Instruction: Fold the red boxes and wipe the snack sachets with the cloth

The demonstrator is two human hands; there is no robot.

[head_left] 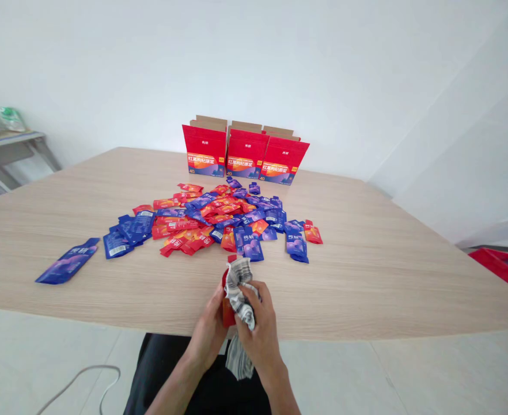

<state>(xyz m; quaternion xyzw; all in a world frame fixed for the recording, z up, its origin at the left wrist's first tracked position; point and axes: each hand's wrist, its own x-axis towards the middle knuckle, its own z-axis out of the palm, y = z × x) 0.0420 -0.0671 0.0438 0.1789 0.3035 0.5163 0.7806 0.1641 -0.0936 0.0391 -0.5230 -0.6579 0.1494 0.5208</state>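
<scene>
At the table's near edge my left hand (211, 325) grips a red pouch (228, 312), its capped-looking top pointing away from me. My right hand (260, 323) is closed on a crumpled grey-and-white striped cloth (239, 288), which presses against the pouch and covers much of its front. A tail of the cloth hangs below the table edge. Just beyond my hands lies a loose pile of red pouches (178, 225) and blue pouches (251, 245). One blue pouch (69, 262) lies apart at the left.
Three open red boxes, a left box (205, 153), a middle box (246, 154) and a right box (282, 161), stand at the back near the white wall. The wooden table (366, 276) ends close to my lap. A cable (87, 369) lies on the floor at left.
</scene>
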